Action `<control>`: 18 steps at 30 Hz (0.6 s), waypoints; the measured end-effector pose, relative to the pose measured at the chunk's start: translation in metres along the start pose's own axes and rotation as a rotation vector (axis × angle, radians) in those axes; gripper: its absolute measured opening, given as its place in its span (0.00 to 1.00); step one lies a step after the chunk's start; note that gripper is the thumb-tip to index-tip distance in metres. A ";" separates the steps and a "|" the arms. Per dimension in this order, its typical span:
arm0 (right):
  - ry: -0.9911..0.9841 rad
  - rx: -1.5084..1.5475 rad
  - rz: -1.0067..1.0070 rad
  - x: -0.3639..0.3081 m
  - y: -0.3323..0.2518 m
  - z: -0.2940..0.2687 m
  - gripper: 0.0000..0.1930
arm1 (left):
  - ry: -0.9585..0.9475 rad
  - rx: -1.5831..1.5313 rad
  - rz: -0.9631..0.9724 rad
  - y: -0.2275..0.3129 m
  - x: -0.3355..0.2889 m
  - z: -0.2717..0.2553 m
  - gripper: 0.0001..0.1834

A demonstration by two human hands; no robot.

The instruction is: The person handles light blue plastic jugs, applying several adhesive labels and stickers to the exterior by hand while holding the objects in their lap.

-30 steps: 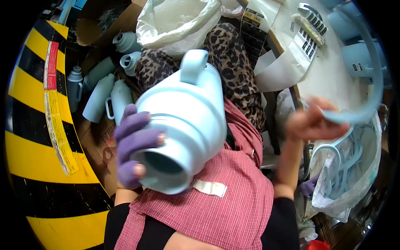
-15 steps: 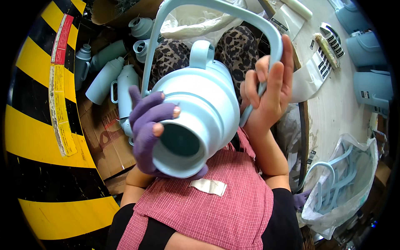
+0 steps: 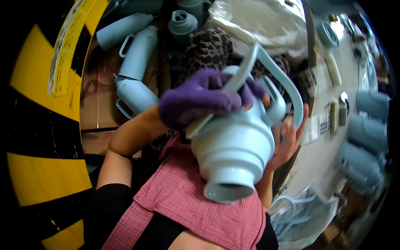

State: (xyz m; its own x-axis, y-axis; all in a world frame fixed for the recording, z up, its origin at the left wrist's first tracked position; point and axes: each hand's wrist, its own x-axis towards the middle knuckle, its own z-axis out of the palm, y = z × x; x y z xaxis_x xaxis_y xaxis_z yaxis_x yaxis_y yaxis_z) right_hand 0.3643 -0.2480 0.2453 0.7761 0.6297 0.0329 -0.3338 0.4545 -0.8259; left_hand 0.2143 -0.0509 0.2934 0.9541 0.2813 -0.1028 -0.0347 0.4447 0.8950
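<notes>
A light blue vacuum jug body (image 3: 237, 143) is tilted in front of my apron, its open mouth facing down towards me. My left hand (image 3: 204, 98), in a purple glove with bare fingertips, is closed round one arm of a light blue hoop handle (image 3: 287, 79). The lower end of that arm lies against the jug's left shoulder. Beside the jug's right side, my bare right hand (image 3: 285, 143) is at the handle's other end, fingers partly curled and partly hidden. A small fixed loop grip (image 3: 275, 104) sticks out from the jug between the hands.
Several light blue jugs (image 3: 139, 54) lie on cardboard (image 3: 100, 100) to the left, beside a yellow-and-black striped surface (image 3: 37, 121). A worktable (image 3: 316, 154) with more jugs (image 3: 366, 133) runs along the right. A clear bag (image 3: 325, 208) of loose handles is at lower right.
My left hand has moved from the jug's mouth up onto the hoop handle. The jug has turned and shifted right and down in view. The whole view has swung.
</notes>
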 end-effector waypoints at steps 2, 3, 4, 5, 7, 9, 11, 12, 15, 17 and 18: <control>0.069 -0.256 -0.127 -0.007 0.004 0.002 0.32 | -0.099 -0.225 0.156 -0.026 0.000 -0.013 0.13; 0.053 -0.262 -0.112 -0.008 0.005 0.003 0.32 | -0.093 -0.192 0.153 -0.027 -0.001 -0.014 0.12; 0.050 -0.305 -0.124 -0.008 0.007 0.005 0.32 | -0.088 -0.159 0.147 -0.026 -0.001 -0.015 0.11; 0.049 -0.347 -0.137 -0.009 0.008 0.006 0.32 | -0.069 -0.215 0.124 -0.025 0.000 -0.016 0.11; 0.057 -0.357 -0.093 -0.006 0.007 0.013 0.32 | -0.016 -0.103 0.128 -0.028 0.007 -0.022 0.13; 0.091 -0.366 -0.073 -0.006 0.006 0.017 0.33 | 0.002 -0.064 0.084 -0.026 0.009 -0.025 0.13; 0.086 -0.336 -0.068 -0.004 0.008 0.010 0.33 | 0.012 0.010 0.086 -0.030 0.014 -0.025 0.14; 0.089 -0.314 -0.078 -0.005 0.007 0.007 0.33 | 0.001 0.009 0.083 -0.033 0.014 -0.021 0.14; 0.136 -0.301 -0.131 0.003 0.009 0.014 0.31 | 0.152 0.015 0.306 -0.038 0.007 -0.019 0.16; 0.083 -0.358 -0.292 0.005 0.012 0.008 0.29 | 0.114 0.220 0.515 -0.039 0.003 -0.025 0.21; 0.034 -0.424 -0.457 0.006 0.008 0.007 0.29 | 0.036 0.416 0.732 -0.037 0.008 -0.029 0.23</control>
State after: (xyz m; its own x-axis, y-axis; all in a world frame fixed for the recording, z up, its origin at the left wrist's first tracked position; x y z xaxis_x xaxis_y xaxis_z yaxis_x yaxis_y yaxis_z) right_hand 0.3629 -0.2363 0.2427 0.8091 0.4073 0.4237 0.2723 0.3791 -0.8844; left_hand 0.2148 -0.0407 0.2471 0.7230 0.4063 0.5587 -0.5221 -0.2083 0.8271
